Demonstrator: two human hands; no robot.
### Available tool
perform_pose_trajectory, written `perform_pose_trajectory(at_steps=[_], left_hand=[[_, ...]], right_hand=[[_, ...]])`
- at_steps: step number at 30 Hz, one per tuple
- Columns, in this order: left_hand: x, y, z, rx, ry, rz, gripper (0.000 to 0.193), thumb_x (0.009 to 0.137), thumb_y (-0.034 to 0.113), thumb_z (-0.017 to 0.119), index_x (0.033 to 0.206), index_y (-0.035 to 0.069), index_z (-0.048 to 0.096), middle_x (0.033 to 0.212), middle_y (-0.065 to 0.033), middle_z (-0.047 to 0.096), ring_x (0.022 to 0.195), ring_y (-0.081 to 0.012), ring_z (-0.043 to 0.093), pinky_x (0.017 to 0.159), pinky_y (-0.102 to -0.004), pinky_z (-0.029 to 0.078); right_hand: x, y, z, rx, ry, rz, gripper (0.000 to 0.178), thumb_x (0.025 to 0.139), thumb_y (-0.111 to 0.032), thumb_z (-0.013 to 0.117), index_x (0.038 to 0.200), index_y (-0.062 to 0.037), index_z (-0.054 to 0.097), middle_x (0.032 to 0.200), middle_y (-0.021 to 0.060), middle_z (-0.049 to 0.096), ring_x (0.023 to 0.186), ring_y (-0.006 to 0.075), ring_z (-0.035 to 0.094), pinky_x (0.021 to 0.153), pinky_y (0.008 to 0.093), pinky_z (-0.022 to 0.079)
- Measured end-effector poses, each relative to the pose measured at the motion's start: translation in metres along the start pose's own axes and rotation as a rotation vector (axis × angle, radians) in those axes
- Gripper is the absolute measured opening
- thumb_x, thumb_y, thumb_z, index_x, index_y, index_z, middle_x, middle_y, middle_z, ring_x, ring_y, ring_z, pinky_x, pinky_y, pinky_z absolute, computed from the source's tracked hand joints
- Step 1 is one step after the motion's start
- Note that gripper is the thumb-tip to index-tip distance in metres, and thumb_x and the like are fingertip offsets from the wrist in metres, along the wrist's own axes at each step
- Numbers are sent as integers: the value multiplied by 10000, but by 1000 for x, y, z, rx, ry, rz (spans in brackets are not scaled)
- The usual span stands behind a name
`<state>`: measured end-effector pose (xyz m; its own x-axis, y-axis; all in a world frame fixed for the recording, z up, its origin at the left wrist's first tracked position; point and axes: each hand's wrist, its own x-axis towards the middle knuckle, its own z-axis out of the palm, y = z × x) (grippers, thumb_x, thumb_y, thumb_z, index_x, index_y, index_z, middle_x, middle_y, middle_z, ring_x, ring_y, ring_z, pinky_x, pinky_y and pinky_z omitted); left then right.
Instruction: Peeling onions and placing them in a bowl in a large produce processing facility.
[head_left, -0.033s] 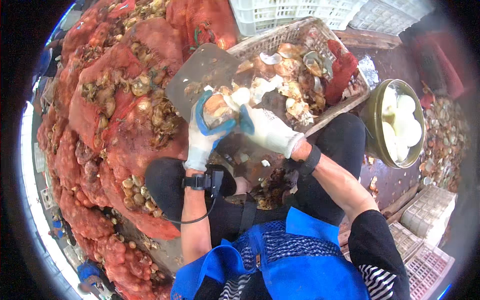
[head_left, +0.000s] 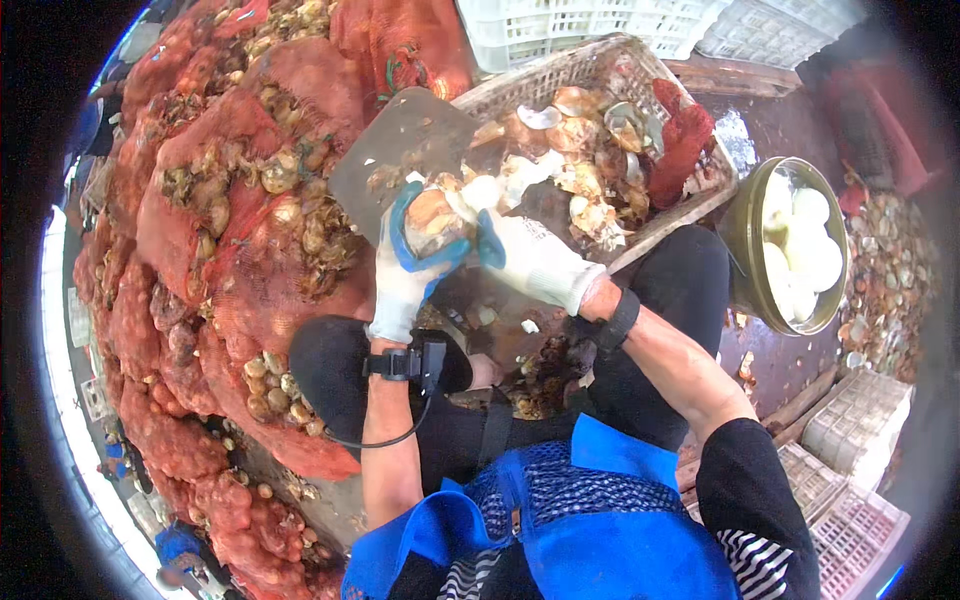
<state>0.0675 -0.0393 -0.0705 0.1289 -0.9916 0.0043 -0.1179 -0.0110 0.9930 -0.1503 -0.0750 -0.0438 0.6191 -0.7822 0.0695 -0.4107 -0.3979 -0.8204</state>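
Note:
My left hand (head_left: 402, 275), in a white glove with blue-coated fingers, is closed around an onion (head_left: 432, 213) with brown skin and a pale peeled part. Close against the onion's right side is my right hand (head_left: 535, 258), gloved alike, its blue thumb pressed in. Its other fingers are mostly hidden, so what they hold cannot be made out. A smooth white round piece (head_left: 481, 191) shows just above the right thumb. Beyond both hands lies a grey-brown board (head_left: 375, 150) scattered with skin scraps, reaching into a crate (head_left: 690, 205) of onion peel.
Red mesh sacks (head_left: 225, 150) of onions are heaped along the left. On the right stands an olive bucket (head_left: 742, 245) with several peeled white onions (head_left: 812, 245). A red glove (head_left: 685, 140) rests in the peel crate. White crates (head_left: 600, 30) stand behind; loose onions (head_left: 885, 270) lie far right.

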Motion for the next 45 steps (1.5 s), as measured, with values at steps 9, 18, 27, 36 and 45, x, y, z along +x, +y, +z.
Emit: perform_pose_trajectory(at_steps=[9,18,27,36,45], left_hand=[[0,16,10,301,-17,95,914,681,130,918,1443,25,425,1414,-134,542,1261,-225,571,1068,-365,488],[1,19,8,435,-34,162,922,702,70,902,1470,34,393,1404,-132,554,1258,-227,576,1077,-362,490],[-11,13,0,-75,-141,-29,843,749,-70,814,1472,48,397,1415,-110,537,1243,-222,583,1014,-378,537],[-19,31,0,139,-60,-29,915,694,108,915,1461,37,421,1376,-122,558,1228,-205,581,1035,-334,497],[-31,29,-9,442,-43,24,811,730,31,864,1423,65,445,1340,-97,588,1197,-210,594,1014,-368,519]], right_hand=[[7,23,8,-79,-74,42,219,876,-134,537,996,44,582,825,279,663,805,444,662,723,510,513],[-9,20,12,-168,-11,32,235,861,-117,531,997,66,586,796,282,664,727,442,656,684,513,523],[-65,18,-7,-58,-127,160,258,879,-198,584,986,37,594,874,276,663,867,452,649,753,498,514],[-47,-13,-29,153,86,233,238,912,-212,620,1000,-2,553,823,202,657,755,400,634,714,460,500],[-16,-26,-15,618,-77,291,383,828,-309,781,986,5,630,902,146,677,802,219,606,731,388,498]])
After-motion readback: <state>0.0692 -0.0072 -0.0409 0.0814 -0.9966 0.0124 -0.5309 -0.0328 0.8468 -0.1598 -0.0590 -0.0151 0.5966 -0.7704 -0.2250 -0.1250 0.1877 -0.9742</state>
